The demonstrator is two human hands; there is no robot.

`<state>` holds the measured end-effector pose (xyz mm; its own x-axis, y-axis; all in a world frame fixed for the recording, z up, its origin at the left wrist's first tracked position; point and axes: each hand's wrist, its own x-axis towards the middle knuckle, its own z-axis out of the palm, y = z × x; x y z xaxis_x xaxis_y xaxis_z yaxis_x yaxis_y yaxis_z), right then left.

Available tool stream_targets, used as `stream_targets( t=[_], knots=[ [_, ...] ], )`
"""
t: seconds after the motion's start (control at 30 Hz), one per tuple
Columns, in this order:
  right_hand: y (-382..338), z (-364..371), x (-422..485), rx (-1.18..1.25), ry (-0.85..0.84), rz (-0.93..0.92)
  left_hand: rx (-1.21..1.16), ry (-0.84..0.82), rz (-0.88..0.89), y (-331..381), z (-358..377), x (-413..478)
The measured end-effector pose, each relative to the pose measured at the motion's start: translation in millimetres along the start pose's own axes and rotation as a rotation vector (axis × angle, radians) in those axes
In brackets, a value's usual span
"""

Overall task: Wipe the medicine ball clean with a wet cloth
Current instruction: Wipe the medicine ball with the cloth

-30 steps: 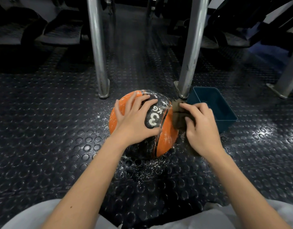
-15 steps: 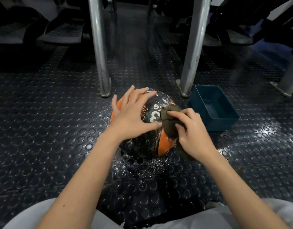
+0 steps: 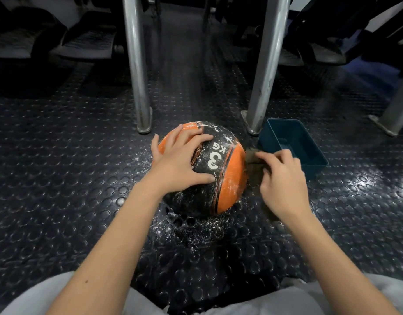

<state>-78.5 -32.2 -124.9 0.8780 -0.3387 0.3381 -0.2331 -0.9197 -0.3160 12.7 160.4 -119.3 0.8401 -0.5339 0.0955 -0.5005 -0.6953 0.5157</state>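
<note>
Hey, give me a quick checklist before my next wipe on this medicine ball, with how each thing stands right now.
1. Ball steadied: ok. The left hand presses on top of the ball, fingers spread.
2. Cloth held: ok. The right hand pinches the cloth at the ball's right side.
3. Cloth wet enough: cannot tell; it is blurred.
4. Ball clean: not ok. White specks show on its black band and orange panel.
5. Tub in reach: ok. The blue tub sits just beyond the right hand.
6. Floor clean: not ok. White specks lie on the floor around the ball.
</note>
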Motion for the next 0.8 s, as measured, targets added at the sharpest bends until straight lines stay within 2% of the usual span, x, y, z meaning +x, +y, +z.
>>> stream_targets(
  t=[0.07,0.13,0.17,0.2,0.3,0.37,0.43,0.5,0.53,0.6,0.7,0.73,0.8],
  knots=[
    [-9.9,-3.0,-1.4,0.164,0.042,-0.156,0.004,0.002,-0.008,-0.1,0.2,0.7],
    [-19.0,2.4,-8.1,0.264,-0.042,-0.339,0.000,0.012,-0.006,0.0,1.5,0.5],
    [-20.7,7.6,-11.6,0.278,-0.078,-0.370,-0.006,0.017,-0.004,0.0,2.1,0.3],
    [-19.1,11.9,-12.7,0.255,-0.078,-0.353,-0.010,0.015,-0.005,0.5,2.6,0.2],
    [-3.5,13.3,-6.3,0.069,0.068,-0.174,-0.009,0.005,-0.005,2.4,3.8,0.7],
    [-0.8,5.7,-2.2,0.100,0.138,-0.138,-0.011,0.000,-0.004,3.2,3.8,2.0],
    [-7.6,0.9,-3.6,0.232,0.122,-0.236,-0.012,0.004,-0.008,2.3,3.3,1.8],
    [-13.6,3.6,-9.4,0.297,0.017,-0.354,-0.022,0.013,-0.008,0.8,2.7,1.3],
    [-14.5,7.1,-11.6,0.289,-0.039,-0.356,-0.028,0.015,-0.011,0.3,2.4,1.3],
    [-8.1,11.3,-8.9,0.202,-0.083,-0.205,-0.034,0.010,-0.016,0.5,2.2,1.3],
    [4.6,3.3,-0.7,-0.015,-0.024,0.002,-0.032,0.003,-0.015,2.4,2.5,1.9],
    [3.5,-0.8,0.8,0.031,0.013,-0.005,-0.031,0.002,-0.015,2.9,2.3,2.3],
    [-7.2,-3.4,-1.9,0.182,0.044,-0.146,-0.029,0.008,-0.019,2.6,2.2,2.0]
  ],
)
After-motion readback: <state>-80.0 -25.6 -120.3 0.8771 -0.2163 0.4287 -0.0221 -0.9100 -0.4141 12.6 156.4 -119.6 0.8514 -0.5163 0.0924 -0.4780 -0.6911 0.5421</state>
